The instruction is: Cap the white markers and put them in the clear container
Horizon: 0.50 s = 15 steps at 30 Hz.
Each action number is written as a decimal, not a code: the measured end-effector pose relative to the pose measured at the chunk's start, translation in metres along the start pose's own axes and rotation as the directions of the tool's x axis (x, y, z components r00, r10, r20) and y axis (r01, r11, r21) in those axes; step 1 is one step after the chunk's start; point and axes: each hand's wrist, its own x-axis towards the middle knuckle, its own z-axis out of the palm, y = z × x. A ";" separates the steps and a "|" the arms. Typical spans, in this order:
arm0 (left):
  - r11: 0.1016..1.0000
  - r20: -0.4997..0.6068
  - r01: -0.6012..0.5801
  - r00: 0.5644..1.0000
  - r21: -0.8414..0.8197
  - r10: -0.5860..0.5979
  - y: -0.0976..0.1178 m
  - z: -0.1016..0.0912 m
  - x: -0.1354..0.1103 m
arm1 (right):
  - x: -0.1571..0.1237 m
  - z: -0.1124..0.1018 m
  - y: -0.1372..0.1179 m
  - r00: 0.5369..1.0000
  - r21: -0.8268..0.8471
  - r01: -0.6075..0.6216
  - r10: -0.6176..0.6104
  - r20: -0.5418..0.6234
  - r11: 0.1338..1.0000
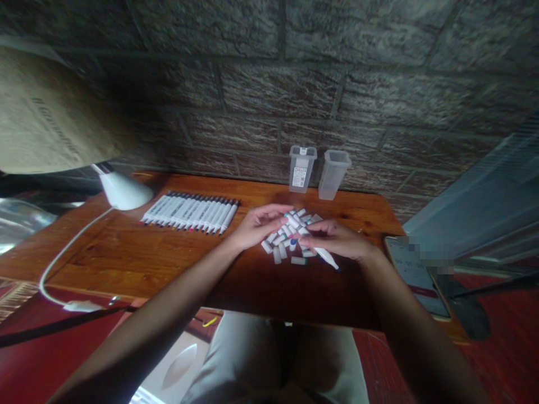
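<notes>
My left hand [257, 224] and my right hand [334, 238] meet over a small pile of white marker caps [286, 241] on the wooden table [147, 264]. The right hand is closed on a white marker [327, 258] whose tip points down to the right. The left hand's fingers are curled and reach into the caps beside that marker; whether they hold one is hidden. To the left lies a neat row of white markers [191, 213] side by side.
Two clear plastic containers [301, 168] [333, 174] stand at the table's back edge against the brick wall. A white desk lamp [124, 189] with a cable sits at left. A phone [416, 275] lies at the right edge.
</notes>
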 end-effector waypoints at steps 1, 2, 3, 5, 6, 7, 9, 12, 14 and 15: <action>1.000 -0.004 -0.015 1.000 -0.014 0.015 -0.001 0.000 0.000 | 0.001 0.001 0.000 1.000 0.034 0.004 -0.003 -0.014 0.999; 0.999 -0.009 -0.029 1.000 -0.028 0.029 -0.002 0.000 0.001 | 0.002 0.002 0.000 0.999 0.064 0.007 -0.004 -0.039 0.998; 0.998 -0.015 -0.041 0.999 -0.038 0.040 -0.003 -0.001 0.002 | 0.003 0.003 0.000 0.997 0.089 0.007 -0.001 -0.073 0.996; 0.998 -0.034 -0.050 0.998 -0.042 0.048 -0.005 -0.002 0.003 | 0.004 0.004 0.001 0.990 0.115 -0.001 0.018 -0.143 0.993; 0.998 -0.047 -0.049 0.998 -0.042 0.047 -0.006 -0.003 0.004 | 0.004 0.004 0.001 0.986 0.122 -0.009 0.030 -0.166 0.992; 0.998 -0.064 -0.048 0.997 -0.045 0.045 -0.007 -0.003 0.004 | 0.004 0.004 0.001 0.983 0.129 -0.014 0.037 -0.178 0.992; 0.997 -0.091 -0.042 0.995 -0.059 0.036 -0.009 -0.004 0.005 | 0.003 0.004 0.000 0.987 0.148 -0.006 0.030 -0.158 0.989; 0.996 -0.119 -0.031 0.993 -0.087 0.021 -0.012 -0.006 0.006 | 0.001 0.003 -0.002 0.995 0.183 0.000 0.018 -0.100 0.983; 0.995 -0.124 -0.022 0.992 -0.102 0.009 -0.013 -0.007 0.007 | 0.000 0.002 -0.004 0.995 0.180 -0.008 0.026 -0.100 0.984; 0.994 -0.125 -0.020 0.992 -0.112 0.006 -0.014 -0.007 0.007 | 0.000 0.002 -0.004 0.993 0.163 -0.011 0.029 -0.112 0.987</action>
